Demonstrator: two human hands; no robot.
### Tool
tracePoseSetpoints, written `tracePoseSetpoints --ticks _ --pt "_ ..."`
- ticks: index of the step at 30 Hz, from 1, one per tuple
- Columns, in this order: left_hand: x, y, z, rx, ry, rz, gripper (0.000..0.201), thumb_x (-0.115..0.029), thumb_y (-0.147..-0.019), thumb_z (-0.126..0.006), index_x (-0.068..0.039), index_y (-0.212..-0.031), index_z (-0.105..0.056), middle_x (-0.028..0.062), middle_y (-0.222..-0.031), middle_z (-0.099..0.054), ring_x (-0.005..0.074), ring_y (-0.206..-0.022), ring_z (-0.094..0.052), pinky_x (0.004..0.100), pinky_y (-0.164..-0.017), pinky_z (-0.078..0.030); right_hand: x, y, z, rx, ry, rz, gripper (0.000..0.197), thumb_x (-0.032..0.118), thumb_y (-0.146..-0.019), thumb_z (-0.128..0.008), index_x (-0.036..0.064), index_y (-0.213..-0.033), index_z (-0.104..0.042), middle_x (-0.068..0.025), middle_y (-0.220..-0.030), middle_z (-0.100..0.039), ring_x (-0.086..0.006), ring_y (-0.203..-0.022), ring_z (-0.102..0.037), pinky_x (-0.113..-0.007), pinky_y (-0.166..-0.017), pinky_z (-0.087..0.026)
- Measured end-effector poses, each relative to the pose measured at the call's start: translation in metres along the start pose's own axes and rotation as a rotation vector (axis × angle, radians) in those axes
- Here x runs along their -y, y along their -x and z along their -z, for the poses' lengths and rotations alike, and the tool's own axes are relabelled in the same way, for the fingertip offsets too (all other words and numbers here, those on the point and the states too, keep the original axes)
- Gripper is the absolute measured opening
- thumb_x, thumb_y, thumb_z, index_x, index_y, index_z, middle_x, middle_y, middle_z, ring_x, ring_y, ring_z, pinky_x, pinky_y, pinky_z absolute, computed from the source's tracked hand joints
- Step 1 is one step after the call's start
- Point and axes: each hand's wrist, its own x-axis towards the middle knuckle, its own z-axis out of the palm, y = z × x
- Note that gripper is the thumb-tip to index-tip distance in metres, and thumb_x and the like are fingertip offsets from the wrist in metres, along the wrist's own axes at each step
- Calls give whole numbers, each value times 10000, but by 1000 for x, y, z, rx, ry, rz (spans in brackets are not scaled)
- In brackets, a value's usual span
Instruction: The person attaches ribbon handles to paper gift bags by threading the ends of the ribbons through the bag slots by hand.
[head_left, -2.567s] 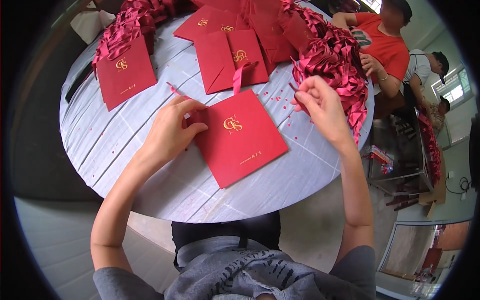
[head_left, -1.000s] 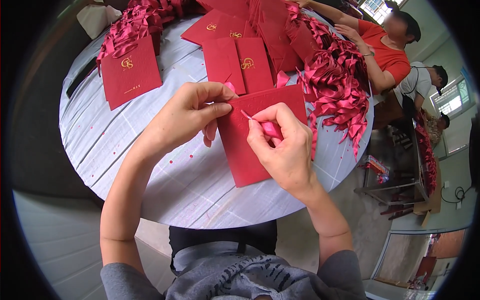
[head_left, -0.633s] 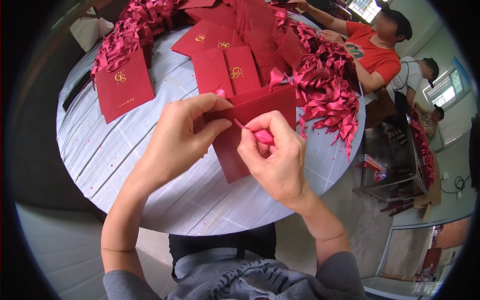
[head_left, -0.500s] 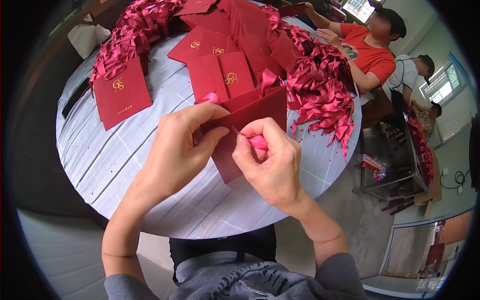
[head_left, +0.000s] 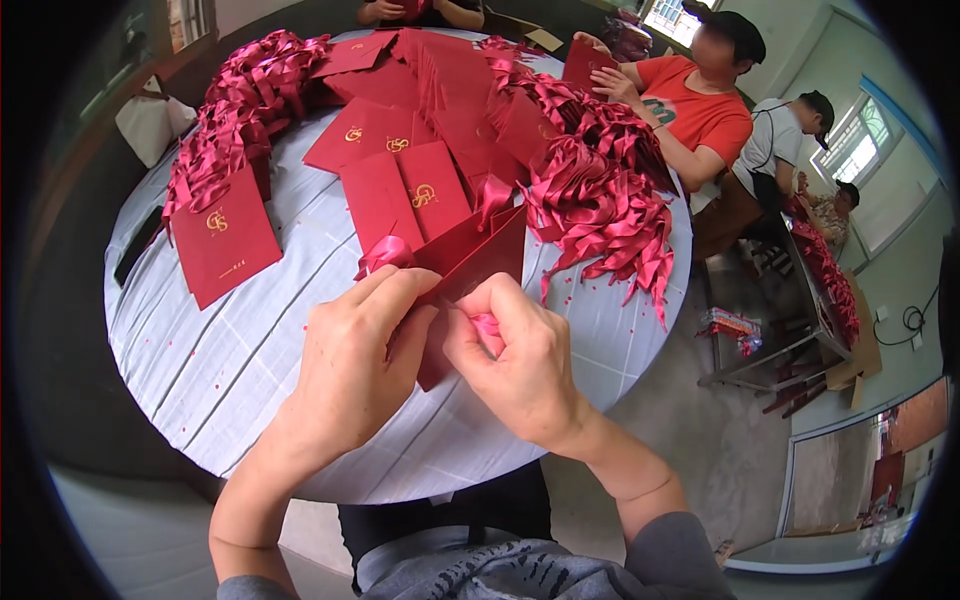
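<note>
In the head view, the person holds a red paper bag (head_left: pixel 500 250) above the near side of a round, pale-covered bench (head_left: pixel 260 400), its mouth parted. The left hand (head_left: pixel 362 352) has its grip clamped on the bag's upper edge, fingers over the rim and thumb on the near face. The right hand (head_left: pixel 515 365) has its grip clamped on a pink ribbon (head_left: pixel 488 333), its fingertips against that same face, near the left thumb. Beyond lie flat red bags (head_left: pixel 408 195), with a ribbon heap (head_left: pixel 600 215) on their right. A co-worker in an orange-red shirt (head_left: pixel 700 110) holds another bag (head_left: pixel 586 65).
</note>
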Motion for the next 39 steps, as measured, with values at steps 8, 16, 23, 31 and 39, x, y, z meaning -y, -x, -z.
tracePoseSetpoints --ticks 8,16,23,31,39 --pt "-1 -1 -3 -3 -4 -7 220 41 -780 -599 0 -996 -605 147 -802 -615 328 -654 -610 367 -556 -479 1 -6 2 42 -4 -36 180 7 -781 -642 24 -793 -464 -136 -661 -573 -320 -574 -599 -395 -504 -483" --pt "-4 -1 -9 -11 0 -62 268 70 -756 -583 -11 -1010 -605 134 -787 -603 327 -658 -605 372 -559 -478 1 -5 -2 7 99 89 154 18 -823 -606 12 -823 -452 -165 -714 -584 -316 -632 -615 -389 -532 -489" --pt "0 -2 2 -3 -9 -85 274 55 -756 -597 -8 -1022 -602 146 -833 -627 338 -682 -618 368 -585 -491 -4 -9 11 86 31 43 209 62 -807 -662 20 -934 -500 -129 -810 -607 -313 -728 -621 -396 -624 -488" --pt "2 0 16 134 6 -126 294 115 -771 -613 35 -1026 -489 133 -897 -611 255 -717 -636 295 -602 -493 -9 -46 35 322 217 302 191 234 -838 -639 46 -807 -654 -88 -838 -524 -273 -844 -496 -394 -793 -392" --pt "7 9 5 31 -34 -124 275 78 -803 -613 6 -1039 -491 134 -873 -628 262 -717 -643 311 -599 -492 5 -111 33 1038 72 6 211 106 -749 -537 -70 -658 -610 -231 -591 -551 -313 -583 -595 -421 -572 -458"
